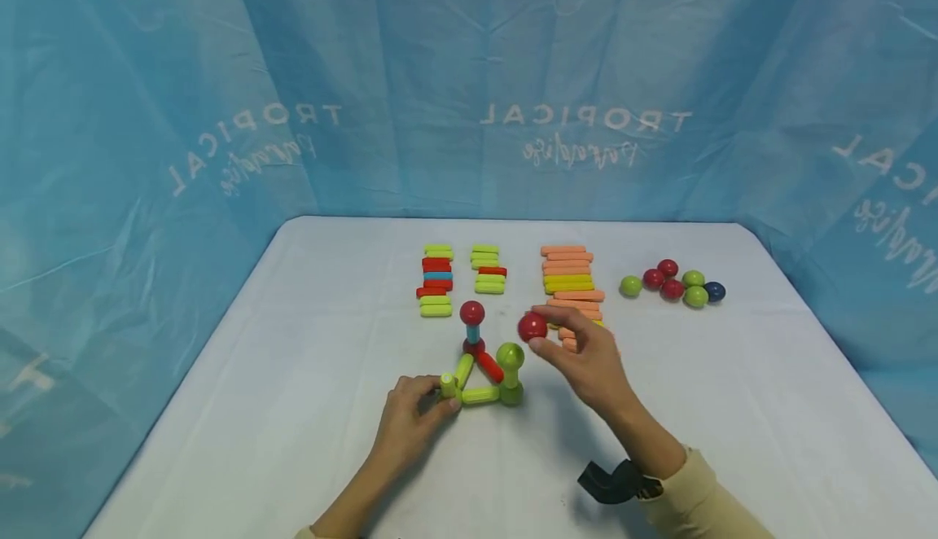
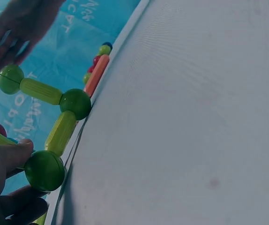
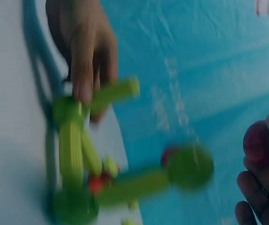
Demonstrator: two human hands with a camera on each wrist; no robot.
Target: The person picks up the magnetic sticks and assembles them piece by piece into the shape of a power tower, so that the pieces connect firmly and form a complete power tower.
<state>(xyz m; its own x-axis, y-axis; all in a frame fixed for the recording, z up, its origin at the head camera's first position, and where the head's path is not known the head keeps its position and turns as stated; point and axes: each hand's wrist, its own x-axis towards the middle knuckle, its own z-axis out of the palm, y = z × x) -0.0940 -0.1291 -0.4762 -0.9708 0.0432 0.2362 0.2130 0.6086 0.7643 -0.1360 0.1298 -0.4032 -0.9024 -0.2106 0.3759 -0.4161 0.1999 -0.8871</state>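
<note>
A triangular frame of toy rods and balls stands on the table, with a red rod (image 1: 490, 366) and green rods (image 1: 480, 395) along its sides. At its back corner a blue rod rises to a red ball (image 1: 472, 313); at the right corner a green upright carries a green ball (image 1: 510, 356). My left hand (image 1: 407, 423) holds the left corner by its green ball (image 2: 44, 171), where a short green rod (image 1: 448, 384) sticks up with a bare end. Between thumb and fingers my right hand (image 1: 589, 364) pinches a loose red ball (image 3: 261, 143), apart from the frame and to its right.
Rows of short green, red and blue rods (image 1: 437, 276) lie behind the frame. Longer orange and yellow rods (image 1: 567, 269) are stacked behind my right hand. Several loose balls (image 1: 672, 289) sit at the back right. Blue curtains (image 1: 469, 75) surround the white table (image 1: 330, 319).
</note>
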